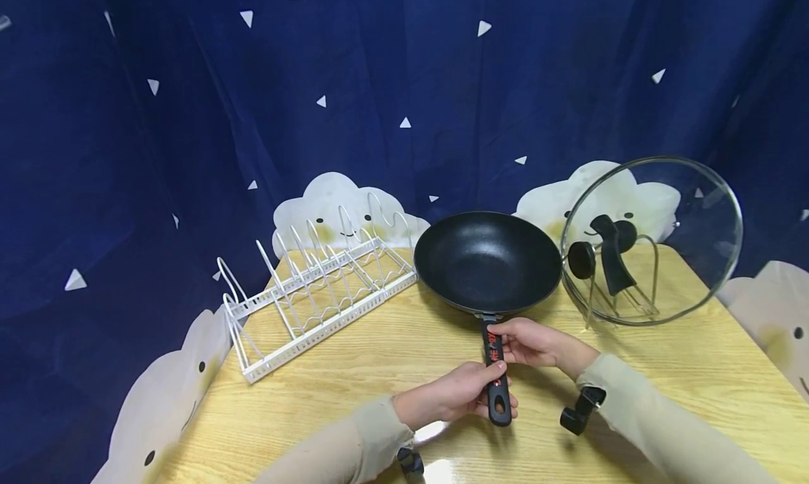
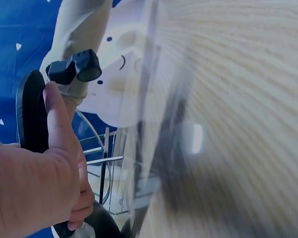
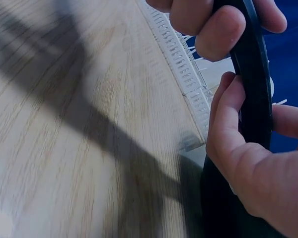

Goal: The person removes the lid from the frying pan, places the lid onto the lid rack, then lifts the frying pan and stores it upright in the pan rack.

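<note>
"Any way through?"
"Near left, yes: bare wooden tabletop [image 1: 297, 394] lies between the left sleeve [image 1: 350, 442] and the white wire rack [image 1: 335, 324]."
"Farther in?"
"The black wok [image 1: 487, 263] blocks the middle; the standing glass lid [image 1: 692, 270] bars the far right."

Pan [image 1: 488, 259] smooth, softly glossy; handle [image 1: 494, 354] plastic-looking. Left rack [image 1: 335, 324] apparently coated metal. Right lid [image 1: 670, 224] clear glass, metal-rimmed. Surface [image 1: 303, 400] wood-grained, glossy. Far curtain [image 1: 354, 154] cloth.
</note>
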Demonstrator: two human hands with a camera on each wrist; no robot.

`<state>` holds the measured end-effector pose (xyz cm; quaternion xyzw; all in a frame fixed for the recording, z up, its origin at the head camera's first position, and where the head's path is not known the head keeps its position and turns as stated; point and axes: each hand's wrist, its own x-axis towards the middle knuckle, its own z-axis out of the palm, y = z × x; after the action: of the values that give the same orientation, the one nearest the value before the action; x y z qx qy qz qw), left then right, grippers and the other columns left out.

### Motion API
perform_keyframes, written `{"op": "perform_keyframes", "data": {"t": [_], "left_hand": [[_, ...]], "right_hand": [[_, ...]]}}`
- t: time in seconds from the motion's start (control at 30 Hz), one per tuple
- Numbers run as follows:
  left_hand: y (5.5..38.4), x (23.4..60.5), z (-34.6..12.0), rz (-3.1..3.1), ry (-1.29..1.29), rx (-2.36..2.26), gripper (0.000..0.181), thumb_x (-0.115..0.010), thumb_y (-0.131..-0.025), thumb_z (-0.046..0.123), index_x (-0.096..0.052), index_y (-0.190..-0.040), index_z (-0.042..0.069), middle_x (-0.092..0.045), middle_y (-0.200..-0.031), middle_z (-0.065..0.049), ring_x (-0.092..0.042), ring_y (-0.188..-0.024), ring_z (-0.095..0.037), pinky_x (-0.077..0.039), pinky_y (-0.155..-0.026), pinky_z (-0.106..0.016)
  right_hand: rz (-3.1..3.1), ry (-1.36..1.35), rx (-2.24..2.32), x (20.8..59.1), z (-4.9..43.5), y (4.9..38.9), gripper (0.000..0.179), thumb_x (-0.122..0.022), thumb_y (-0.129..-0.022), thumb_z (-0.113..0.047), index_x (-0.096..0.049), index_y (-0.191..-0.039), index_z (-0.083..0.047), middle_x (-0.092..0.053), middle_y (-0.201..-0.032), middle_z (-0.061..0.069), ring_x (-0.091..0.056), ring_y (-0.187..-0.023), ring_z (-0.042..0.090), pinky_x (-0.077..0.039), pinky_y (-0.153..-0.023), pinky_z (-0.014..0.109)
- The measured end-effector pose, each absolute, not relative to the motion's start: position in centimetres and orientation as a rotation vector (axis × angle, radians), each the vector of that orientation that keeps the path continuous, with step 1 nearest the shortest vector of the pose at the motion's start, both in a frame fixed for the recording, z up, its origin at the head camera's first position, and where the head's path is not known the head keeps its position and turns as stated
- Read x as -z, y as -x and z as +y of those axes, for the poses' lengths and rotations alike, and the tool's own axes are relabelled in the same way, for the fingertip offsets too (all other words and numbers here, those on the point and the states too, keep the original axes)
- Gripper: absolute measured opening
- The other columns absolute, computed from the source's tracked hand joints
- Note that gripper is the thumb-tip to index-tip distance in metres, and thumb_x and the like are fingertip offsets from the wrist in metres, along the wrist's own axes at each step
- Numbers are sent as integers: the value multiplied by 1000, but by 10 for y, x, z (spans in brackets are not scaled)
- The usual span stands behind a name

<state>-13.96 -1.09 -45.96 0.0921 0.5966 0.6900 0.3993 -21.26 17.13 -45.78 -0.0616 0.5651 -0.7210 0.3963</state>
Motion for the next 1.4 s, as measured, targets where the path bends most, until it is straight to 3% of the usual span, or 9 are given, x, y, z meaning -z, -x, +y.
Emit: {"op": "perform_keyframes", "data": {"t": [0.43, 0.6, 0.67, 0.8, 0.9, 1.03, 1.17, 1.4], "left_hand": [[138, 461, 9, 1423, -198, -1780, 55, -40, -100, 43, -53, -114, -9, -63, -107, -28, -62, -103, -35, -52, -82, -37], [136, 463, 13, 1251, -128, -1828, 44, -39, -99, 45, -57, -99, 5, -66, -92, -11, -64, -97, -24, -47, -91, -41], [135, 464, 15, 1145, -102, -1864, 38, -38, -99, 44, -55, -95, 10, -63, -88, -6, -63, -91, -19, -43, -97, -44], [133, 464, 19, 970, -56, -1930, 31, -35, -100, 38, -51, -97, 11, -61, -88, -7, -60, -86, -17, -32, -105, -48], [131, 463, 21, 938, -38, -1973, 28, -35, -100, 35, -49, -99, 11, -61, -90, -7, -60, -86, -18, -32, -105, -47], [128, 463, 25, 943, -19, -2022, 24, -38, -98, 31, -50, -99, 11, -60, -90, -7, -60, -85, -18, -39, -100, -43], [126, 464, 27, 933, 22, -2056, 21, -40, -97, 29, -51, -96, 12, -58, -87, -6, -57, -78, -15, -47, -83, -32], [123, 464, 32, 958, 78, -2094, 20, -41, -97, 30, -50, -87, 15, -48, -75, 2, -44, -62, -7, -41, -65, -20]], "right_hand": [[1503, 150, 1784, 452, 184, 212, 28, -38, -102, -20, -54, -96, 3, -62, -83, 6, -60, -77, 14, -52, -71, 26], [1475, 145, 1804, 452, 182, 210, 31, -39, -103, -26, -47, -100, 3, -62, -85, 10, -62, -77, 16, -53, -68, 26], [1415, 136, 1830, 453, 180, 210, 30, -36, -103, -25, -45, -101, 4, -62, -89, 13, -63, -81, 18, -53, -72, 27], [1218, 141, 1900, 455, 178, 211, 30, -29, -105, -20, -42, -106, 7, -60, -98, 17, -64, -92, 21, -50, -88, 31], [1042, 143, 1957, 457, 177, 212, 30, -25, -105, -15, -42, -109, 9, -58, -104, 17, -62, -98, 23, -45, -95, 32], [884, 131, 1996, 460, 177, 213, 33, -21, -105, -14, -46, -108, 8, -57, -103, 14, -61, -95, 20, -45, -94, 29], [861, 99, 1998, 462, 175, 212, 34, -21, -105, -16, -50, -102, 2, -58, -94, 8, -60, -85, 15, -48, -85, 24], [1196, 22, 2012, 464, 163, 210, 26, -37, -104, -23, -49, -87, -7, -57, -73, -2, -58, -64, 6, -49, -62, 17]]}}
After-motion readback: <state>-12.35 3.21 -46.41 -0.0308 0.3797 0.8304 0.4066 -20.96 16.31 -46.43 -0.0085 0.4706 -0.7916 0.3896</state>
